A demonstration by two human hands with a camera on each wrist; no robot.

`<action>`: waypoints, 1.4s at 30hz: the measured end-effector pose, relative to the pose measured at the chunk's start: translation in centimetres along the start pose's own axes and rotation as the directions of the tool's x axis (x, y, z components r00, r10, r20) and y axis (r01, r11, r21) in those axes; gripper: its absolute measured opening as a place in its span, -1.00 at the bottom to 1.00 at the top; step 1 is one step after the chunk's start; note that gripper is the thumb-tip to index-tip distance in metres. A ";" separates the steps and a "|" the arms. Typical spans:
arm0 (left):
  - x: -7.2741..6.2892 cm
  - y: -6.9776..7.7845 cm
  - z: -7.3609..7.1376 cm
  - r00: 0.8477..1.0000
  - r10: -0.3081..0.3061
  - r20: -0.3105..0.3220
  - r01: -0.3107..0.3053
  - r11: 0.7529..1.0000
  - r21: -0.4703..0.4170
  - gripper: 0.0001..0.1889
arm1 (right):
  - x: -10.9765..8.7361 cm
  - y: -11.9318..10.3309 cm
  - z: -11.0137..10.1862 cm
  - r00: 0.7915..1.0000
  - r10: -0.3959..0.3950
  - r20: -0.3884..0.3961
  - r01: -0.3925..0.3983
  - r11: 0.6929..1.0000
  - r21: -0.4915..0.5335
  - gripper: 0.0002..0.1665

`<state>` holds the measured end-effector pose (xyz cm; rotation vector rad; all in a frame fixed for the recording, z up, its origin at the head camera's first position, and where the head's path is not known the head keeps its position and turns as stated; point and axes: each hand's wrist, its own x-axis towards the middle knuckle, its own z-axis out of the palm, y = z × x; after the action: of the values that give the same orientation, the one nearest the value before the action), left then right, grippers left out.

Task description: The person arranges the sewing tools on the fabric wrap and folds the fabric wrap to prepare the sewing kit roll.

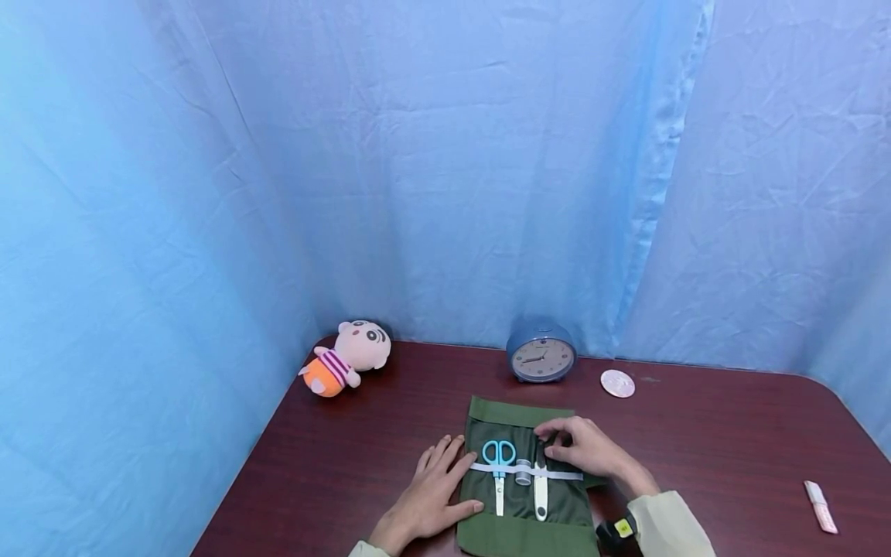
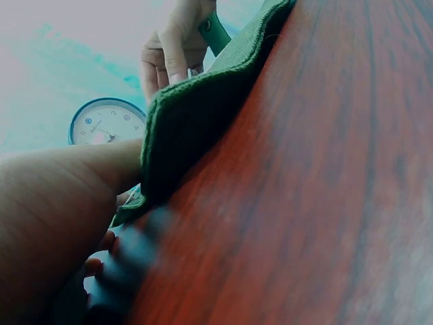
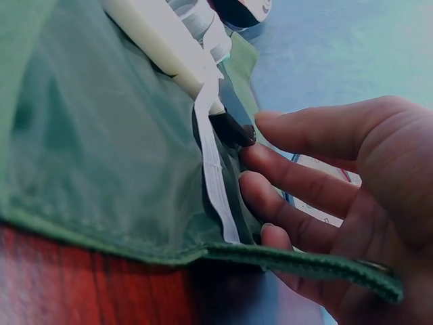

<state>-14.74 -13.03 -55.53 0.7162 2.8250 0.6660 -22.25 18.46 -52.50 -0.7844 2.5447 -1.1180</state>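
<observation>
A green fabric roll-up pouch (image 1: 515, 539) lies unfolded on the table. Across it, a white elastic band (image 1: 567, 476) holds blue-handled scissors (image 1: 499, 456), a small grey spool (image 1: 523, 473) and a slim white tool with a black end (image 1: 541, 495). My right hand (image 1: 588, 447) is at the top of that tool; in the right wrist view, thumb and forefinger pinch its black end (image 3: 233, 128). My left hand (image 1: 435, 491) rests with spread fingers on the pouch's left edge. The left wrist view shows the pouch's raised edge (image 2: 159, 128) beside that hand.
At the back stands a blue alarm clock (image 1: 543, 358), with a round white disc (image 1: 617, 384) to its right. A plush doll (image 1: 341, 363) lies at the back left. Far right is a small pink-and-white tube (image 1: 821, 507). Blue curtains (image 1: 452, 193) surround the table.
</observation>
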 end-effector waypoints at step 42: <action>-0.1 0.2 -0.1 1.000 0.006 -0.009 -0.006 1.000 0.027 -0.27 | -8.1 2.8 -3.3 0.874 0.243 -0.420 -0.264 0.964 0.008 -0.69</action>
<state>-14.62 -12.91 -55.37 0.7282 2.8461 0.6351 -18.04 26.61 -52.27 -0.2142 2.9222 -1.2450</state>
